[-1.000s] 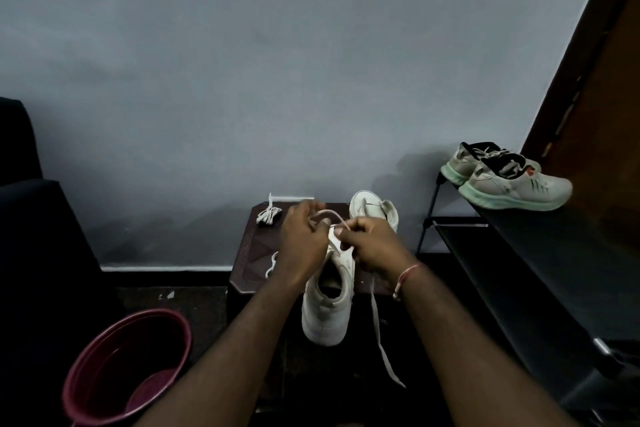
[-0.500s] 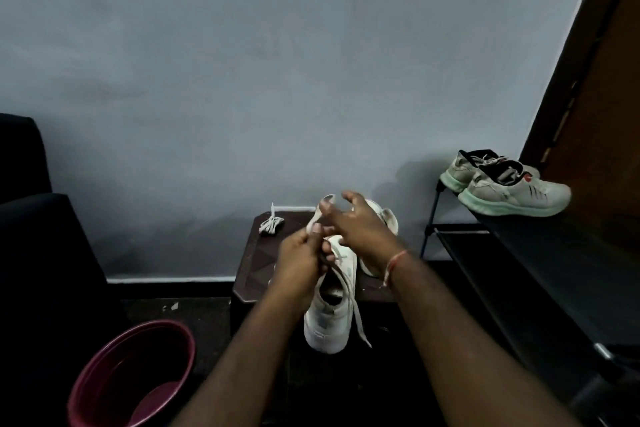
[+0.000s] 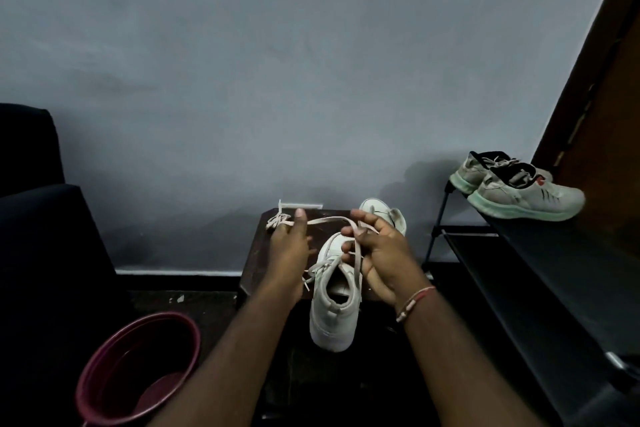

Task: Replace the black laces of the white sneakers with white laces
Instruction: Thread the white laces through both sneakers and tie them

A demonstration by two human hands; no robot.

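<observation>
White, flat lace is held across both hands; it is pinched by the left hand and gripped in the curled right hand, above the smooth high-top sneaker set on the dark brown worktop.

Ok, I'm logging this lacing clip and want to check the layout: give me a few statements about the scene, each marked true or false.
1. A white lace stretches between the left hand and the right hand. True.
2. The sneaker being laced stands on the floor. False: it rests on the small dark table.
3. The maroon bucket sits to the person's right. False: it is at the lower left.
4. A pair of pale green-soled shoes sits on the black rack. True.
5. The second white sneaker lies on the table beyond the right hand. True.
</observation>
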